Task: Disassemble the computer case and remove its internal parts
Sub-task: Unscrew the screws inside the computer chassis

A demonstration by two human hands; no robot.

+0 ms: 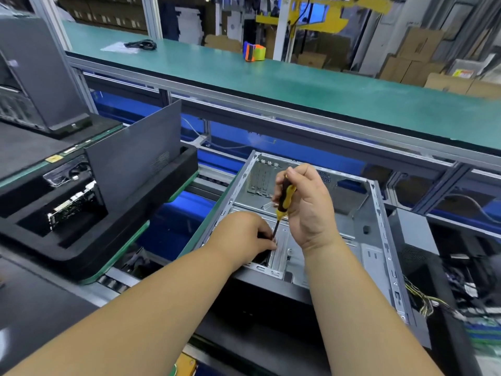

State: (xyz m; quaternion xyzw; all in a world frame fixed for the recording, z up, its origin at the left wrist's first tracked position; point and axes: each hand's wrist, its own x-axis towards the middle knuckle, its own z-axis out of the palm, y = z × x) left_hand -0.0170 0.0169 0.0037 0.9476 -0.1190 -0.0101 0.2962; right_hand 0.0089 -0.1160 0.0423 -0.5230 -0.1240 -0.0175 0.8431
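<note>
Your computer case (311, 213) lies on its side in front of you, its open side facing up. It is bare grey metal, with perforated rails along its rim. You see slotted expansion bays at its far-left corner and a pale metal bracket (280, 248) standing inside near the front edge.

The open case (306, 229) lies in the middle, near the viewer. Inside it, the right hand (309, 204) holds a screwdriver (283, 202) upright, with the left hand (245, 236) just left of its tip. Left of the case a tray (81, 240) holds a panel (132, 156) standing on edge. A bench (271, 77) runs across behind, with a cable (141, 44) far left on it and a tape dispenser (253, 51) toward the middle. Wires (425, 299) lie right of the case.
</note>
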